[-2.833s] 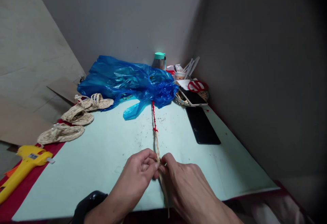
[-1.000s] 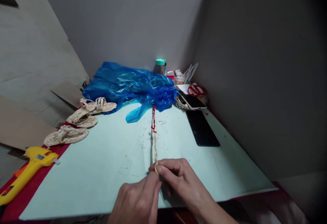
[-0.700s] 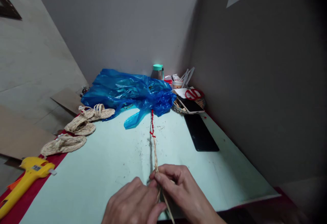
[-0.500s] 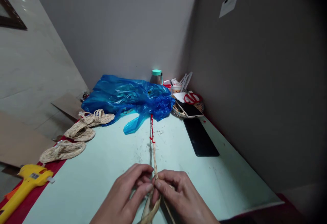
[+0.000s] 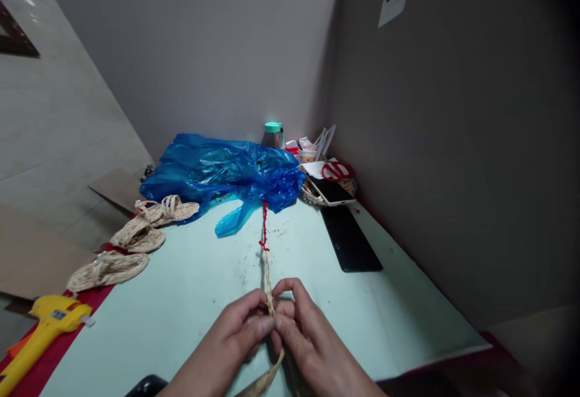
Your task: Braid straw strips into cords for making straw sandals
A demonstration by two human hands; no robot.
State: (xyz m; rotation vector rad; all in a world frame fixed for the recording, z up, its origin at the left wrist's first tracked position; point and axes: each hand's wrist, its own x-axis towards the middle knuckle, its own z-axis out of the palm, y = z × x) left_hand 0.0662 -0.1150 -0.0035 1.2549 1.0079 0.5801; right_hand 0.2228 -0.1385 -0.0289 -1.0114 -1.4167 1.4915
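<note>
A braided cord of dry straw-coloured fibre (image 5: pixel 268 279) runs toward me from a red string (image 5: pixel 264 228), whose far end disappears under a blue plastic bag. My left hand (image 5: pixel 247 327) pinches the lower end of the braid between thumb and fingers. Opposite it, my right hand (image 5: pixel 296 327) grips the same spot with thumb and curled fingers, its index finger raised beside the braid. The two thumb tips meet at the braid. Loose flat strands (image 5: pixel 265 379) hang below my hands toward the bottom edge. Parts of the strands are hidden by my fingers.
The blue plastic bag (image 5: pixel 217 167) lies at the back. Several woven straw slippers (image 5: pixel 109 270) and a yellow glue gun (image 5: pixel 57 318) line the left edge. On the right are a black phone (image 5: pixel 351 240), another phone (image 5: pixel 330 191) and red scissors (image 5: pixel 338 171). A bottle (image 5: pixel 272 136) stands behind.
My left hand has closed in on the braid, and my right index finger has lifted. The loose strands have shifted below. The whole view has moved slightly.
</note>
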